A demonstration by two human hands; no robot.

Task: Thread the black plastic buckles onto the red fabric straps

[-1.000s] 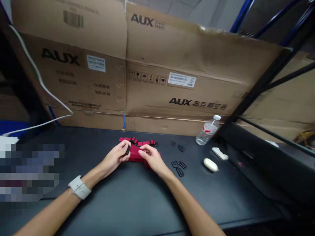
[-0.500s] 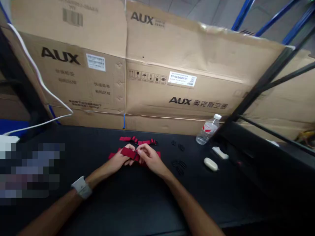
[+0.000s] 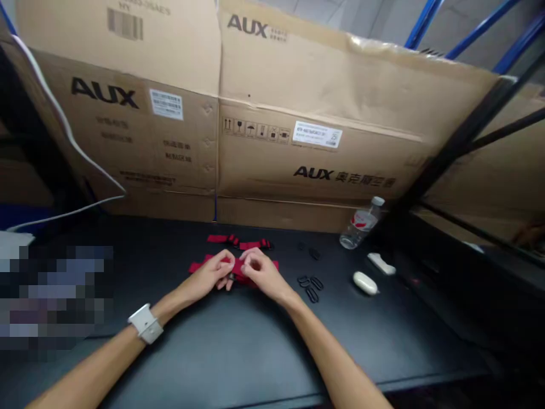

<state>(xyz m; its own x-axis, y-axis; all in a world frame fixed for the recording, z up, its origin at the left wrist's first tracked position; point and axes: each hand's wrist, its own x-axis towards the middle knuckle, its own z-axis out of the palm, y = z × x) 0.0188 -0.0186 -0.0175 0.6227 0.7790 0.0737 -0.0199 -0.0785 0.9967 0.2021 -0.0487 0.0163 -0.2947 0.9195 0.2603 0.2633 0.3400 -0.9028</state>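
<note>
Head view: the left hand [image 3: 214, 274] and the right hand [image 3: 260, 271] are meeting over a red strap [image 3: 238, 268] that is lying flat on the dark worktop [image 3: 238, 346], both sets of fingers pinching it, seemingly around a small dark buckle [image 3: 232, 276] at its middle (the piece is too small to make out fully); resting the strap on the surface is probably steadying it for fine fingerwork. A second red strap [image 3: 239, 243] is lying just behind. Loose black rings [image 3: 310, 285] are waiting near the right hand, within easy reach. Farther right are lying a white oval case [image 3: 365, 283] and a water bottle [image 3: 361, 224], well apart from the hands. Cardboard boxes [image 3: 264, 125] are closing off the back.
</note>
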